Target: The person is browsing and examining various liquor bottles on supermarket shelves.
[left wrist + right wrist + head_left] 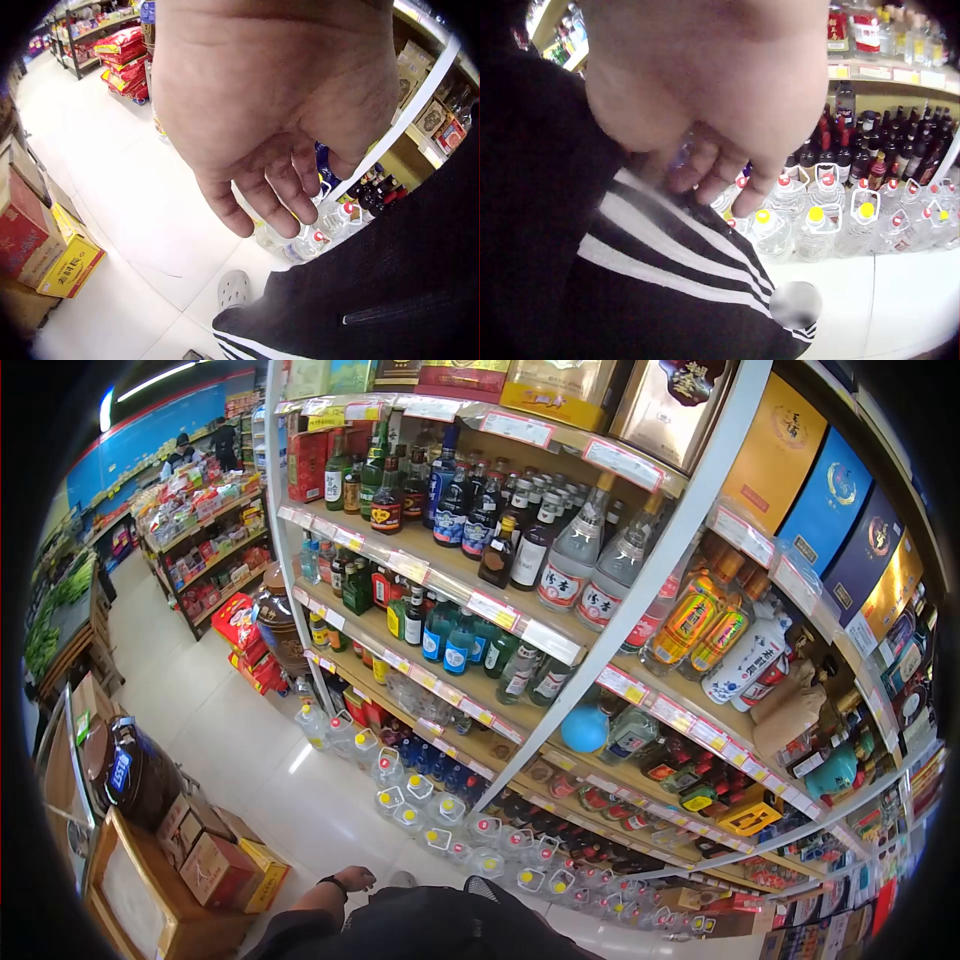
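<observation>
In the left wrist view my left hand (277, 112) hangs with its fingers relaxed and slightly spread, holding nothing; dark trousers (390, 262) are beside it. The head view has the same hand (355, 878) low in the picture, with a dark band at the wrist. My right hand (712, 97) hangs by the striped trouser leg (667, 255) in the right wrist view, fingers loosely bent, nothing seen in them. Beyond it stand clear jugs (817, 229) with yellow and red caps. The head view does not show the right hand.
Tall shelves of bottles (465, 510) stand ahead and to the right, with rows of jugs (445, 810) on the floor below. At the left are cartons (215, 870), a wooden-framed box (125, 890) and a brown jar (130, 770). People (224, 444) are far back.
</observation>
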Available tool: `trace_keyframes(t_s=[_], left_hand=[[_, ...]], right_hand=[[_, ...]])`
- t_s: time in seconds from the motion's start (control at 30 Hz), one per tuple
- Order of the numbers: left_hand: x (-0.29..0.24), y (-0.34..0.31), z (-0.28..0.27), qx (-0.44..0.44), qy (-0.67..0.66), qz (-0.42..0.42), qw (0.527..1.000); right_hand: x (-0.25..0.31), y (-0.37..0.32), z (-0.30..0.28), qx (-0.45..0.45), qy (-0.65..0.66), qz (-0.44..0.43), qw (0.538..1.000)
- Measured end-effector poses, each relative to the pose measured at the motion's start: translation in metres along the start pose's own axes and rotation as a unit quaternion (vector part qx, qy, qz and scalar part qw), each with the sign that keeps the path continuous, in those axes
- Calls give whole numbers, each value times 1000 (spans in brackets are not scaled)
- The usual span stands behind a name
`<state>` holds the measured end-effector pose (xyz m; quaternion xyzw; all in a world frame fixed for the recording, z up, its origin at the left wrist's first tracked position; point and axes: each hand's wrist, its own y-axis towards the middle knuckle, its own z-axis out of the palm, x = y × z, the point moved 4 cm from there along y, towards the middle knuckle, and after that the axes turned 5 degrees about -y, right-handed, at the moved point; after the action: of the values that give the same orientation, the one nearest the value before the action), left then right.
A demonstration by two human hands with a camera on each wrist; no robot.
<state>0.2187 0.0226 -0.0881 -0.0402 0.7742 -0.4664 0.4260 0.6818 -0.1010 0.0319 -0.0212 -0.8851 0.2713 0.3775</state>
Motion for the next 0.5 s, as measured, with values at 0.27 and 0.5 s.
trace_keyframes(t_s=[0.27,0.5], left_hand=[[14,2,-65,59,-7,-21,998],[-42,8,-88,181,322,158,916]], right_hand=[[14,7,58,-80,143,0,986],[-101,80,179,-32,-16,65,997]])
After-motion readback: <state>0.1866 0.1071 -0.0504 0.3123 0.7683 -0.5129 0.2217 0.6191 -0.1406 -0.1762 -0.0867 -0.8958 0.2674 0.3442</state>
